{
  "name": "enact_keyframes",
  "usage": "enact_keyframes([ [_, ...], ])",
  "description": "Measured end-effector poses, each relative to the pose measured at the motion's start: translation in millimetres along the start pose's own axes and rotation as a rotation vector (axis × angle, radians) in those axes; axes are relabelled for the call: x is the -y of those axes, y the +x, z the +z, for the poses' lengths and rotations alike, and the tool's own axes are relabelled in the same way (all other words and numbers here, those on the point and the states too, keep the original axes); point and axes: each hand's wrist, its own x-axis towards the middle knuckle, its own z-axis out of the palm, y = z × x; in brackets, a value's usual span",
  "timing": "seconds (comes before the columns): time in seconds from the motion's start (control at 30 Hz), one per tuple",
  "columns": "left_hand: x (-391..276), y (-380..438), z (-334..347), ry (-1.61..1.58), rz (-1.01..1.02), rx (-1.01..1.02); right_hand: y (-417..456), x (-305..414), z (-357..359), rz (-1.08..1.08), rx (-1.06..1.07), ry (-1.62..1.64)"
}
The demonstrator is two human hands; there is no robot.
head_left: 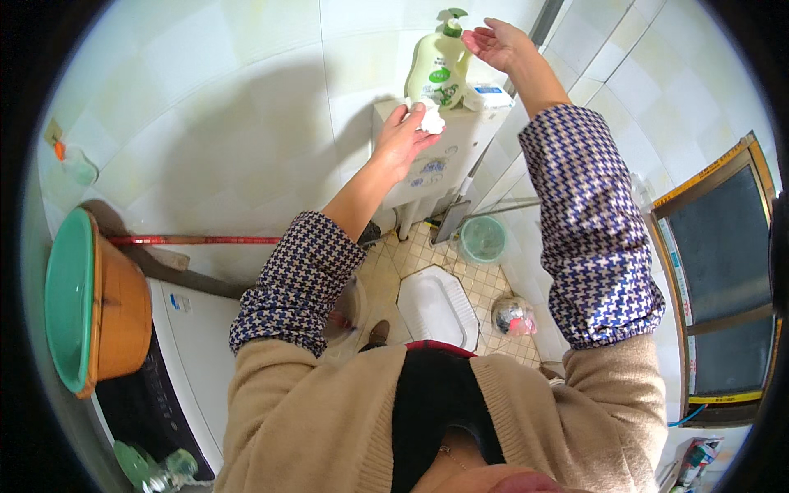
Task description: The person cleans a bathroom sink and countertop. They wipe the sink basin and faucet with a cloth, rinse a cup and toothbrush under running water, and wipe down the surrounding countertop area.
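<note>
My left hand [402, 143] grips a crumpled white tissue or cloth [431, 117] in front of a white toilet cistern [400, 175] with blue decoration. On the cistern's top stands a pale green pump bottle [434, 68] with a dark green pump. Beside the bottle's pump, to its right, my right hand [498, 44] is raised with the palm turned up and its fingers apart, holding nothing. A white packet with a blue label [488, 97] lies on the cistern to the right of the bottle. Patterned oversleeves cover both my forearms.
Below lies a white squat toilet [437, 305] in the tiled floor, with a green bucket [482, 239] and a filled plastic bag [513, 315] nearby. At left, a green basin [69, 302] and an orange basin [123, 308] rest on a washing machine [197, 345]. A framed window [721, 246] is at right.
</note>
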Motion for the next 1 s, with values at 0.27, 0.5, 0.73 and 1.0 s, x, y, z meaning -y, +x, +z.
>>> enact_keyframes([
  [0.27,-13.5,83.6,-4.2,-0.188,-0.014,-0.033,68.0,-22.0,38.1,0.120,-0.085,-0.092],
  [0.5,-18.9,126.8,9.4,-0.247,-0.028,0.017,61.3,-1.1,27.8,0.239,0.072,-0.202],
  [0.73,-11.2,140.4,13.3,-0.310,-0.061,0.008,33.0,-4.8,40.5,0.135,0.009,-0.254],
  [1.0,1.4,141.8,14.4,-0.319,-0.056,0.019,34.9,-8.8,29.3,0.098,0.005,-0.254],
])
